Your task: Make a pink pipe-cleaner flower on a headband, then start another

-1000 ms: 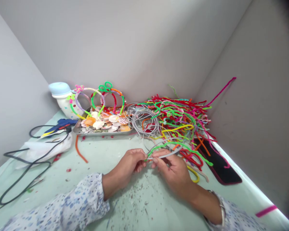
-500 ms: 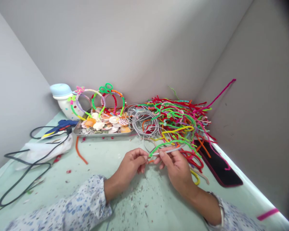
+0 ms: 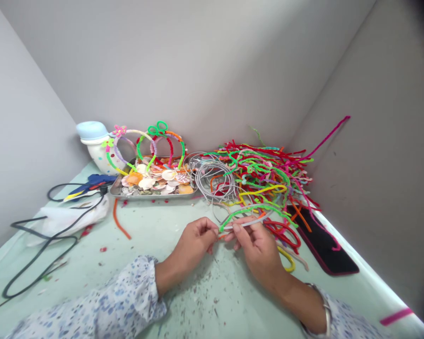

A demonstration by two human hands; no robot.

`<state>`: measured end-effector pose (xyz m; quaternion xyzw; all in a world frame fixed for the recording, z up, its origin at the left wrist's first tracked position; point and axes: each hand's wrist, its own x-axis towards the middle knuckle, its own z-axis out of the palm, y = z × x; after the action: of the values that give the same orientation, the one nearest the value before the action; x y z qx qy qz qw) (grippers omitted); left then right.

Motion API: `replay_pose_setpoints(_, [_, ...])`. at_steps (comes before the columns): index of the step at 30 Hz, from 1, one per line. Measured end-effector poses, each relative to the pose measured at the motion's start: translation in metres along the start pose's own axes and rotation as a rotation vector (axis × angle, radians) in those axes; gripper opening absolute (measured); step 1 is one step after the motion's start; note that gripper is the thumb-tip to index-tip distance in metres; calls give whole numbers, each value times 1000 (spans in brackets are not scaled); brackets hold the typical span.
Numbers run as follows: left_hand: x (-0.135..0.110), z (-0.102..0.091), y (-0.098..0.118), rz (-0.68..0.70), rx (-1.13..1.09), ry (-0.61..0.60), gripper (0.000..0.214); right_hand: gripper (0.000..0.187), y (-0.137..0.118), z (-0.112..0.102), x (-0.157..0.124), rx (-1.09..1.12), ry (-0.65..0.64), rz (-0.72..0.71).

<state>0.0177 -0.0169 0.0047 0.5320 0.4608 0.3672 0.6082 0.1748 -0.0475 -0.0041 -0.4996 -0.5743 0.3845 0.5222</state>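
Observation:
My left hand pinches the near end of a bright green pipe cleaner, where it is bent around the tip of a pale grey strip. The green length arcs away to the right above my other hand. My right hand holds the grey strip between thumb and fingers, a short way from the left fingertips. A bit of orange pipe cleaner shows just below the strip, between the two hands. How the green end grips the strip is partly covered by my left fingers.
A heap of coloured pipe cleaners lies at the back right, beside a coil of grey wire. Behind my left hand stands a metal tray of shells, with decorated headbands. A blue glue gun, black cable and black mat flank them.
Both hands keep their hold at nearly the same place. My left fingers have closed slightly at the green end. The whole view has shifted a little.

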Motion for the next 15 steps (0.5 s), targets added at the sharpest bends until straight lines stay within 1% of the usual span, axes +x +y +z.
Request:
replay_pose_setpoints(4, [-2,1,-2,63,90,2,8,15,1,0,1,-71,-22,8])
replay_pose_setpoints(7, [-3,-1,-5,105,156,-1,8,12,3,1,3,-180,-22,-3])
replay_pose_setpoints(9, [-1,-2,-6,133,183,43,8,10,4,0,3,-241,-43,11])
replay_pose_setpoints(11, [0,-5,-6,157,186,107,9,8,4,-1,3,-297,-93,8])
replay_pose_setpoints(13, [1,-6,-5,164,178,150,10,6,3,-3,3,-367,-147,-24])
replay_pose_setpoints(15, [2,-7,-4,164,180,164,10,4,2,-5,4,-433,-187,-67])
